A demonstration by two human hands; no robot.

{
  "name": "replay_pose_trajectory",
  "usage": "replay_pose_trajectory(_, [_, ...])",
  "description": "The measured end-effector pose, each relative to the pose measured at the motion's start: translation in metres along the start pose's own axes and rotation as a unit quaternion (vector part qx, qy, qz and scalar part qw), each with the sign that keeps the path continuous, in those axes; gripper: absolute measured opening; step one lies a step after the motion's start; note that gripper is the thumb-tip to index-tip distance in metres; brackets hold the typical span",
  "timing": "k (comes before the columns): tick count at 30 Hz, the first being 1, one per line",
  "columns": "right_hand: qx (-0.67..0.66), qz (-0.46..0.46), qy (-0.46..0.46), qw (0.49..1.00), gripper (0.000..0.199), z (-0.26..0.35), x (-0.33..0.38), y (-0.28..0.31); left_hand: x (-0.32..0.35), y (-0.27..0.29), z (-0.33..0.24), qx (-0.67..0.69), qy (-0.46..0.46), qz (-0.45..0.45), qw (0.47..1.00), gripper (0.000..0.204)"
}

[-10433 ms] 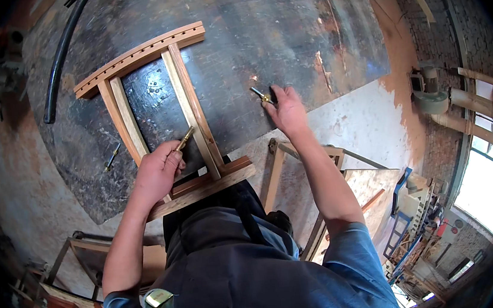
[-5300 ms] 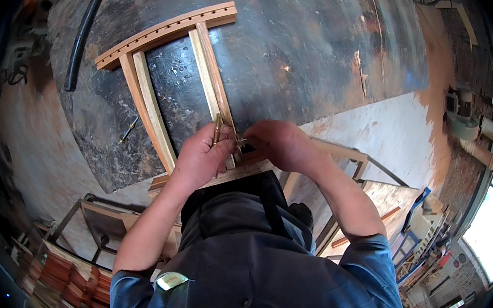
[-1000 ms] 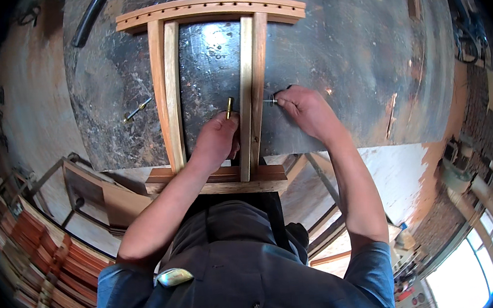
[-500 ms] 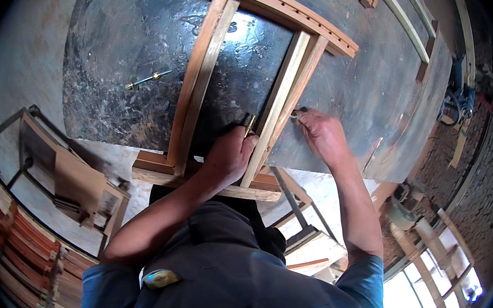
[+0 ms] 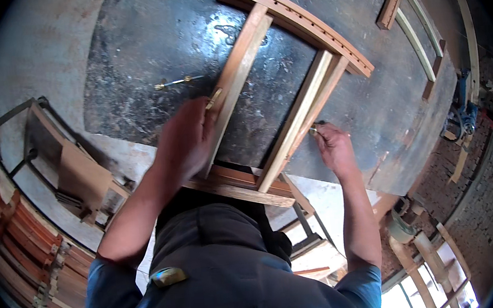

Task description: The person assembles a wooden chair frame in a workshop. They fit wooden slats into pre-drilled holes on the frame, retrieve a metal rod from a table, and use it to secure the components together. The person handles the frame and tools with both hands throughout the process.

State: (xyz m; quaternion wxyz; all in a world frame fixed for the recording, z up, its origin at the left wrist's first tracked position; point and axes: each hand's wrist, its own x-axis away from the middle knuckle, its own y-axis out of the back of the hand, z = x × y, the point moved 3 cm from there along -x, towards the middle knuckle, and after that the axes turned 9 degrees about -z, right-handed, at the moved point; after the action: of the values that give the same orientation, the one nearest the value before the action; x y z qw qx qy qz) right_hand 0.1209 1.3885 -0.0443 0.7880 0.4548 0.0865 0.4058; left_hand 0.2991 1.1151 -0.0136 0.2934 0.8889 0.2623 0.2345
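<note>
A wooden frame point(image 5: 268, 174) lies on the dark worktop, with a curved rail point(image 5: 298, 17) with a row of small holes at its far end. Paired slats join this rail to the near rail point(image 5: 241, 192). My left hand point(image 5: 185, 137) is closed on a small brass-coloured fitting point(image 5: 214, 99), outside the frame and against its left slats point(image 5: 238, 76). Just outside the right slats point(image 5: 300, 118), the fingers of my right hand point(image 5: 336, 146) pinch a small brass-coloured piece, mostly hidden. Left of the frame lies a thin metal rod point(image 5: 179, 82) with brass-coloured ends.
Another wooden frame point(image 5: 415, 40) lies at the far right of the worktop point(image 5: 129, 64). A blue power tool point(image 5: 468, 118) sits beyond the right edge. Stacked wooden parts point(image 5: 14, 256) and a metal-framed rack point(image 5: 35, 140) stand at the left.
My left hand has moved from inside the frame, by the right slats, to outside the left slats with its brass fitting. My right hand stays near the right slats. The whole view has shifted.
</note>
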Motion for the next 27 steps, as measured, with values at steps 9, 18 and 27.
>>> replay_pose_trajectory(9, [0.007, -0.024, -0.006, 1.0, 0.013, -0.001, 0.004, -0.001, -0.09, 0.037, 0.051, -0.31, -0.117, -0.059, 0.942, 0.017])
replay_pose_trajectory(18, [0.033, -0.065, 0.003, 0.997, 0.013, -0.001, 0.008, -0.006, -0.087, 0.031, 0.053, -0.321, -0.17, -0.024, 0.931, 0.035])
replay_pose_trajectory(27, [0.034, -0.057, -0.002, 0.998, 0.012, 0.0, 0.009, -0.006, -0.083, 0.046, 0.091, -0.228, -0.026, -0.126, 0.965, 0.032])
